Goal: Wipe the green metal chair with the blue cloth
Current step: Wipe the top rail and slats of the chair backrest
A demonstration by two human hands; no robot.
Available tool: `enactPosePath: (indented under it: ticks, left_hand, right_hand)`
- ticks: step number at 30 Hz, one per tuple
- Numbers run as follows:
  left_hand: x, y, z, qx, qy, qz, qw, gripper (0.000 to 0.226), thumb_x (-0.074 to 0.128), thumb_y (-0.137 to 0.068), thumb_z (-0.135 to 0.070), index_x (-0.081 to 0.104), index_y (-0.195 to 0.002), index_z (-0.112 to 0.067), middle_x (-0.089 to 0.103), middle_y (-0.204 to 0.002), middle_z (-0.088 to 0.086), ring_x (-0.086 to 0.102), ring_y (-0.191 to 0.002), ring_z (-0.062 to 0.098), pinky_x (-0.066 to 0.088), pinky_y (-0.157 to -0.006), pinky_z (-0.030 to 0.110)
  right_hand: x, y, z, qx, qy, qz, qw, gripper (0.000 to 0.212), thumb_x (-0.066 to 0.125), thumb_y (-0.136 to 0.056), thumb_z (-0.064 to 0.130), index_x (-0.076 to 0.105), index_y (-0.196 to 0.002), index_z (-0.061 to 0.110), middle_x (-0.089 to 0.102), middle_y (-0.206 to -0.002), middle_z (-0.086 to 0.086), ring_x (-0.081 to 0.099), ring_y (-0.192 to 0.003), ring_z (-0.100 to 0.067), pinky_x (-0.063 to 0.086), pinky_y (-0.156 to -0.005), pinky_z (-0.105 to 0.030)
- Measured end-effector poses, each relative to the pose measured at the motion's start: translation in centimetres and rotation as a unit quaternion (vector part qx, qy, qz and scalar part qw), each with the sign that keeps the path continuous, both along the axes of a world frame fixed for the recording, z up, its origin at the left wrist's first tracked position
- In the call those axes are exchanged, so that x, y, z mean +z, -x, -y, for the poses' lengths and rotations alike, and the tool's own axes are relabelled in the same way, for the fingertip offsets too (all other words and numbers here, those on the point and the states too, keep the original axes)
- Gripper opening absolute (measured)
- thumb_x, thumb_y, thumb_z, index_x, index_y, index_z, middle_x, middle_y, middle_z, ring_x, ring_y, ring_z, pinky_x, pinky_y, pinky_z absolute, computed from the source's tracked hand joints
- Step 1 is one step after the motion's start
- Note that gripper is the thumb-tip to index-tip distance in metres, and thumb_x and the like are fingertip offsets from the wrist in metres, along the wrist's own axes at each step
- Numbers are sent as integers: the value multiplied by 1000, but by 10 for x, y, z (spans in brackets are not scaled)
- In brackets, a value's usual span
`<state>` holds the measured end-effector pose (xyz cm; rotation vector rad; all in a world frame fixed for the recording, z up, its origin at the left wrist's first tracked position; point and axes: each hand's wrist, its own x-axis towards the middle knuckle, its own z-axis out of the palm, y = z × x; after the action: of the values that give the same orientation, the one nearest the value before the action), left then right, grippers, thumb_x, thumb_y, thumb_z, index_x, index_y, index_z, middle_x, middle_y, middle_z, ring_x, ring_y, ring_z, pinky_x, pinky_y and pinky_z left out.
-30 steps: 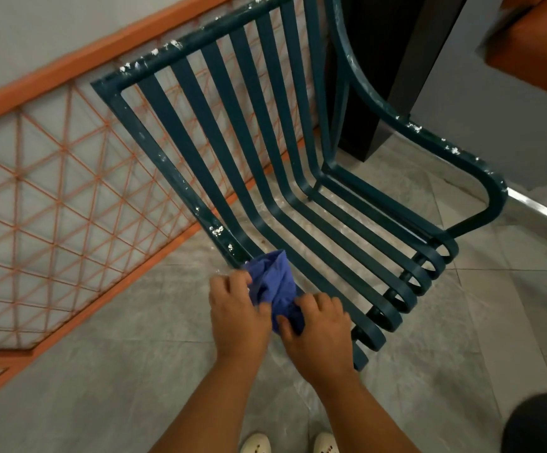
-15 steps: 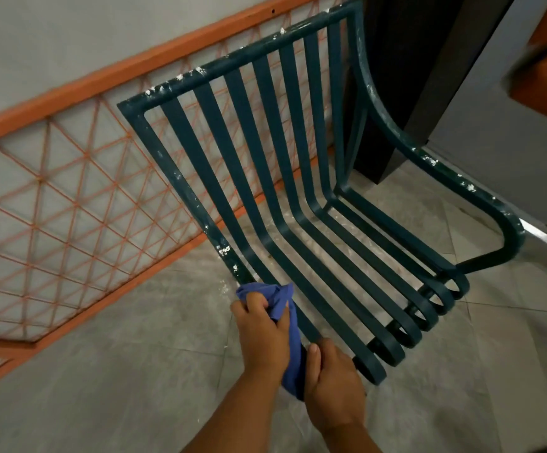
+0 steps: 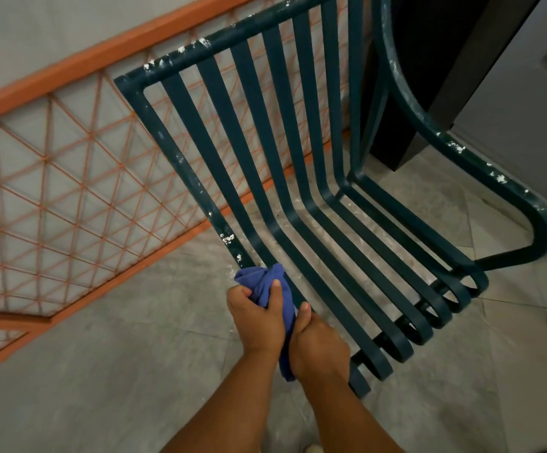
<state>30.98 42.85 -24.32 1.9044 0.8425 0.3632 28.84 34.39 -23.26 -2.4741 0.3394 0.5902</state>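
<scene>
The dark green metal chair (image 3: 301, 191) fills the middle of the view, its flat slats curving from backrest into seat, with white flecks on its frame. A bunched blue cloth (image 3: 267, 284) lies against the seat's leftmost slat near the front. My left hand (image 3: 259, 318) grips the cloth's upper bunch, thumb across it. My right hand (image 3: 317, 346) is curled round the cloth's lower part beside that same slat, thumb pointing up. The cloth's tail hangs out below between my wrists.
An orange railing with wire mesh (image 3: 69, 178) runs behind and left of the chair. The floor is grey tile (image 3: 102, 371). A black column (image 3: 429, 76) and a grey wall stand at the right. The chair's right armrest (image 3: 481, 178) curves outward.
Both hands have drawn closer together on the cloth. The right hand went from lying over the cloth to curling round its lower part, and the view shifted so the chair sits further right.
</scene>
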Motion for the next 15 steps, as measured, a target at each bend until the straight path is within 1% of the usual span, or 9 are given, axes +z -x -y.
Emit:
enactPosePath:
  ticks: [2, 3, 5, 7, 9, 11, 13, 15]
  left_hand:
    - [2, -9, -2, 36, 23, -1, 999, 34, 67, -84, -30, 43, -85, -6, 53, -81, 10, 54, -68, 21, 44, -59, 18]
    - [3, -13, -6, 48, 30, -1, 998, 35, 66, -85, -32, 45, -85, -5, 54, -78, 9, 54, -67, 20, 43, -58, 16]
    - [5, -21, -15, 60, 48, -9, 997, 38, 62, -87, -39, 49, -88, -4, 58, -76, 7, 56, -66, 18, 43, -57, 17]
    - [6, -29, -21, 48, 61, -29, 997, 40, 57, -89, -44, 49, -97, -5, 59, -82, 5, 58, -71, 17, 44, -59, 20]
    - [6, -31, -23, 37, 54, -50, 997, 44, 54, -90, -46, 48, -102, -5, 59, -86, 5, 59, -76, 19, 44, -63, 24]
    - [4, -28, -24, 26, 56, -61, 996, 47, 52, -89, -51, 49, -101, -6, 60, -85, 5, 59, -76, 20, 47, -62, 27]
    - [0, -23, -26, 3, 96, -72, 993, 55, 49, -84, -63, 53, -99, -10, 63, -84, 6, 63, -77, 22, 53, -66, 33]
    - [-3, -18, -29, -45, 149, -88, 984, 72, 43, -72, -78, 60, -101, -14, 68, -85, 9, 66, -79, 23, 57, -70, 38]
  right_hand:
    - [7, 0, 1, 16, 10, -9, 1000, 65, -1, -96, 48, 58, -106, 25, 68, -96, 2, 63, -94, -17, 40, -98, -43]
    - [10, 0, 0, 29, 18, -16, 999, 61, 0, -98, 47, 57, -109, 26, 68, -98, 2, 62, -97, -17, 37, -98, -43]
    - [14, -1, 0, 61, 51, -23, 997, 56, 3, -99, 45, 53, -113, 27, 67, -102, 1, 61, -100, -19, 35, -97, -45]
    - [13, -6, -2, 67, 78, -13, 995, 53, 4, -98, 46, 52, -110, 27, 65, -101, 1, 60, -98, -20, 38, -92, -44]
    - [11, -17, -10, 54, 52, 27, 997, 51, 7, -97, 47, 52, -103, 25, 64, -95, 1, 60, -91, -19, 43, -87, -41]
    - [11, -31, -23, 37, -23, 72, 996, 46, 12, -96, 47, 51, -97, 23, 62, -91, 1, 59, -84, -18, 48, -83, -42]
    - [10, -39, -35, 36, -57, 94, 993, 40, 16, -97, 45, 49, -94, 23, 61, -91, 1, 58, -84, -18, 49, -81, -43]
    - [7, -40, -40, 39, -54, 105, 992, 44, 13, -96, 46, 51, -94, 22, 60, -91, 0, 58, -83, -17, 49, -81, -41]
